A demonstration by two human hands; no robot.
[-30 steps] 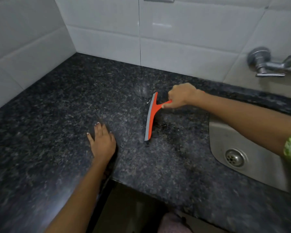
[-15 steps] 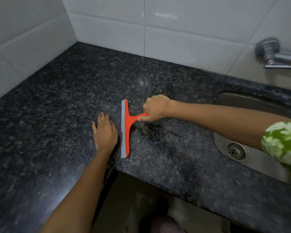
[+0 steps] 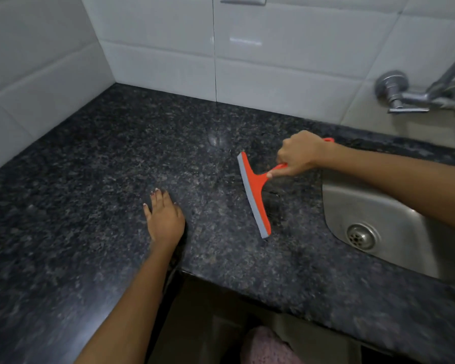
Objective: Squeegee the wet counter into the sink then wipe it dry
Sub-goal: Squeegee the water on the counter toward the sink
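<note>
An orange squeegee (image 3: 255, 190) with a grey rubber blade stands on the dark speckled granite counter (image 3: 116, 166), its blade running from far to near. My right hand (image 3: 300, 153) is shut on its handle, a short way left of the steel sink (image 3: 394, 227). My left hand (image 3: 166, 219) lies flat on the counter, fingers together, well left of the blade. A darker wet patch shows on the stone between the blade and the sink rim.
White tiled walls close off the counter at the back and left. A metal tap (image 3: 410, 98) juts from the wall above the sink. The sink drain (image 3: 361, 236) is uncovered. The counter's front edge has a notch by my left wrist.
The squeegee went left until it was beside my left hand, then came back right toward the sink. My left hand has stayed flat in the same place.
</note>
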